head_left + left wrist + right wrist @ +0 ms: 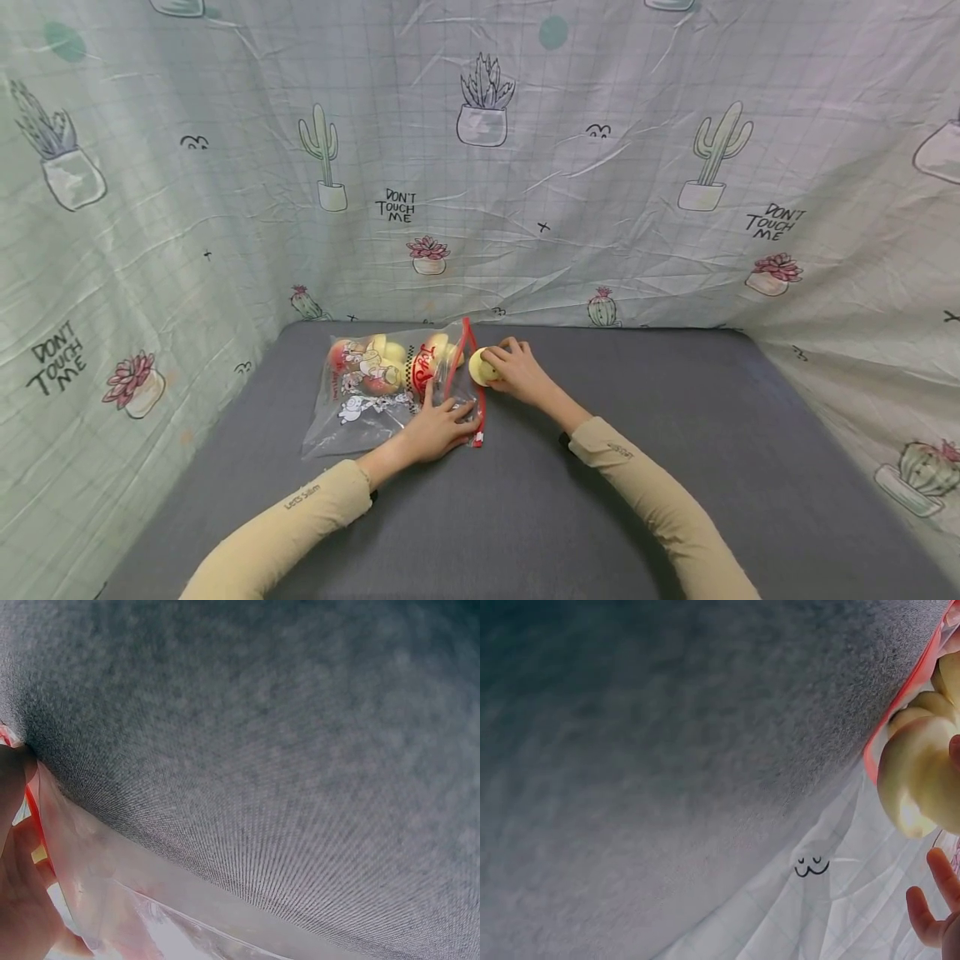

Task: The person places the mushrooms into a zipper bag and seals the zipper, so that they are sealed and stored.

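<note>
A clear zip bag (360,421) with a red-edged mouth lies on the grey table, printed with red letters and cartoon figures. Inside it are several yellow and red fruits (381,379), perhaps peaches or apples. My left hand (437,429) holds the bag's near side by the red zip edge; in the left wrist view its thumb (11,780) is by that edge. At the bag's mouth, my right hand (521,372) grips a round pale yellow fruit (480,367). The right wrist view shows this fruit (915,776) beside the red edge, with most of the hand out of frame.
Grey cloth covers the table (645,400). A pale curtain (555,233) printed with cacti and words hangs behind it and along both sides. A red and white zip end (477,439) is at the bag's near corner.
</note>
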Demonstrator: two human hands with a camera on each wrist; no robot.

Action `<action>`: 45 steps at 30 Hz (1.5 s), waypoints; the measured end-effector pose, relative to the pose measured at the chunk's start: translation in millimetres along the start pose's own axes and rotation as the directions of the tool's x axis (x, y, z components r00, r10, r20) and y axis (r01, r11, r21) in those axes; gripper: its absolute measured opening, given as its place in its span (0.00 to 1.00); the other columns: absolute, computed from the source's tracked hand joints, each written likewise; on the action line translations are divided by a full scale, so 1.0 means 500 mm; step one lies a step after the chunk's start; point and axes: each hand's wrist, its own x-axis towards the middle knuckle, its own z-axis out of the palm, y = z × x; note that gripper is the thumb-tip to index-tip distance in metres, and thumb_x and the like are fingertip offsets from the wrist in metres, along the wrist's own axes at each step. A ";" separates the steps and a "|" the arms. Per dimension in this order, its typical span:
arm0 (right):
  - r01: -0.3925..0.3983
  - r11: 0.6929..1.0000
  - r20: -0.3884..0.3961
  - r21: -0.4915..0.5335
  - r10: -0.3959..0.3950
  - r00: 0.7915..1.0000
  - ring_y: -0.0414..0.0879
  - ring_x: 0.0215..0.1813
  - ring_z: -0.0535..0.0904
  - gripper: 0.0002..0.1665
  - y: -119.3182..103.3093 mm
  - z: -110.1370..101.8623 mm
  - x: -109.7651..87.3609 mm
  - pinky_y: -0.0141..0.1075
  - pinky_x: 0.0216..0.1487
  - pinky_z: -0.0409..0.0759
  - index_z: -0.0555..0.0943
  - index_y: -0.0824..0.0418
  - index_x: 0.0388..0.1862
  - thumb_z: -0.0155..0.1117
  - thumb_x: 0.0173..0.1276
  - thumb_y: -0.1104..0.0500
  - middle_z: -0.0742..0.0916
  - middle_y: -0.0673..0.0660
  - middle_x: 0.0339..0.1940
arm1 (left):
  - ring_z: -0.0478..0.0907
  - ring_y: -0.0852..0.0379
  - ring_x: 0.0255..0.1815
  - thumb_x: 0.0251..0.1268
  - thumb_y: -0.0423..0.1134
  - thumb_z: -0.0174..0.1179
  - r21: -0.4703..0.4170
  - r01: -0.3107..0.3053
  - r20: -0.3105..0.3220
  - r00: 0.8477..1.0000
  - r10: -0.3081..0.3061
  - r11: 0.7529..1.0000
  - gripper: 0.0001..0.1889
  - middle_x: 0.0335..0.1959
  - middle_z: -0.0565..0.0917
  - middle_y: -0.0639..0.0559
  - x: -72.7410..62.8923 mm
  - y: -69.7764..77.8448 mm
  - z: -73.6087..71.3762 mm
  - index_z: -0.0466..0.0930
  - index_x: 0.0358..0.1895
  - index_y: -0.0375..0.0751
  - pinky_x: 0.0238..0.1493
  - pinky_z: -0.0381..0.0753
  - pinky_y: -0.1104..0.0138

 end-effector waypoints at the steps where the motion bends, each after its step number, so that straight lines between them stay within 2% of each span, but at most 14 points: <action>1: -0.002 1.000 0.000 0.003 0.002 1.000 0.52 0.47 0.71 0.28 0.000 0.001 0.002 0.46 0.41 0.69 0.73 0.54 0.49 0.69 0.50 0.49 0.80 0.51 0.46 | 0.70 0.50 0.56 0.63 0.52 0.48 0.001 0.001 0.003 1.000 -0.001 1.000 0.20 0.59 0.74 0.52 0.001 0.000 -0.001 0.70 0.58 0.59 0.55 0.52 0.33; 9: -0.025 0.998 0.030 0.060 0.023 0.999 0.50 0.46 0.69 0.26 -0.003 0.013 0.019 0.43 0.40 0.67 0.74 0.54 0.50 0.67 0.52 0.48 0.81 0.51 0.47 | 0.69 0.49 0.57 0.63 0.52 0.48 -0.015 0.014 0.025 1.000 -0.013 1.000 0.20 0.60 0.73 0.52 0.005 0.000 0.000 0.69 0.59 0.59 0.56 0.50 0.33; 16: -0.026 0.995 0.052 0.092 0.021 0.998 0.49 0.44 0.69 0.25 -0.014 0.022 0.026 0.43 0.40 0.68 0.74 0.53 0.50 0.64 0.54 0.46 0.82 0.51 0.46 | 0.70 0.51 0.56 0.63 0.54 0.47 0.043 0.012 0.013 1.000 -0.012 0.999 0.20 0.59 0.73 0.54 0.007 0.000 0.006 0.69 0.59 0.62 0.55 0.51 0.33; 25: -0.063 0.992 0.103 0.107 0.052 0.993 0.48 0.44 0.69 0.27 -0.014 0.027 0.035 0.42 0.39 0.67 0.73 0.52 0.52 0.62 0.56 0.45 0.82 0.50 0.48 | 0.69 0.52 0.56 0.63 0.54 0.46 0.032 0.004 0.020 1.000 -0.005 0.999 0.21 0.60 0.73 0.54 0.008 -0.010 0.005 0.68 0.59 0.61 0.55 0.51 0.33; 32: -0.068 0.995 0.091 0.069 0.062 0.994 0.49 0.43 0.68 0.25 -0.007 0.023 0.032 0.42 0.38 0.69 0.73 0.53 0.49 0.62 0.56 0.44 0.77 0.53 0.47 | 0.69 0.51 0.57 0.63 0.54 0.46 0.022 0.001 0.034 0.999 -0.001 1.000 0.21 0.60 0.72 0.53 0.010 -0.013 0.001 0.68 0.60 0.60 0.56 0.51 0.33; 38: -0.064 0.997 0.045 0.042 0.062 0.997 0.48 0.39 0.67 0.22 0.002 0.015 0.020 0.39 0.34 0.67 0.75 0.53 0.47 0.62 0.57 0.45 0.74 0.54 0.41 | 0.69 0.50 0.58 0.63 0.54 0.46 0.013 0.005 0.042 0.999 -0.005 1.000 0.22 0.61 0.72 0.53 0.011 -0.011 -0.001 0.67 0.60 0.60 0.56 0.50 0.33; 45: -0.087 0.993 0.038 0.077 0.085 0.996 0.48 0.39 0.68 0.19 0.006 0.005 0.006 0.39 0.33 0.67 0.75 0.54 0.46 0.64 0.56 0.49 0.75 0.54 0.41 | 0.69 0.51 0.58 0.63 0.55 0.46 0.046 0.008 0.052 0.999 -0.010 0.999 0.22 0.61 0.71 0.54 0.012 -0.012 0.004 0.66 0.61 0.62 0.57 0.50 0.33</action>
